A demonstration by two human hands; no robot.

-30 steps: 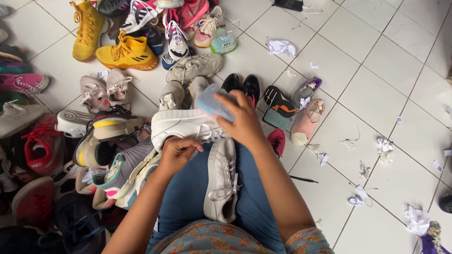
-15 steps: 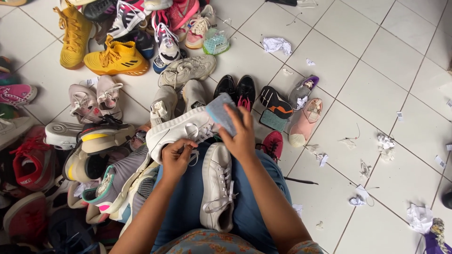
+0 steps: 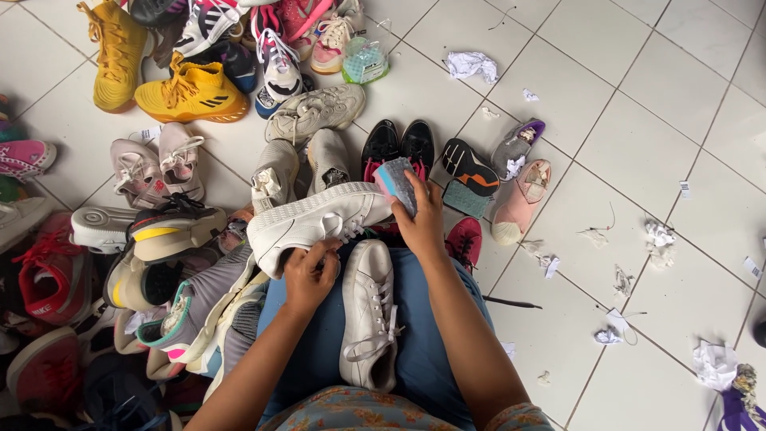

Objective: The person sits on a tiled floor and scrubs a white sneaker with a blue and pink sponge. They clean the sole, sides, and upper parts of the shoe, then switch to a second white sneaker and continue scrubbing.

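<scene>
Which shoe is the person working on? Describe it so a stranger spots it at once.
Start at the blue-trousered lap at bottom centre. Above it, the left hand holds a white low-top lace-up sneaker on its side, while the right hand presses a blue sponge to its toe. Its twin lies unheld on the lap.

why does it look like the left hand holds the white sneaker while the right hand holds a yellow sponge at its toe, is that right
Not quite: the sponge in the right hand is pink and blue, not yellow. The head view shows it at the toe of the white sneaker, which the left hand holds.
</scene>
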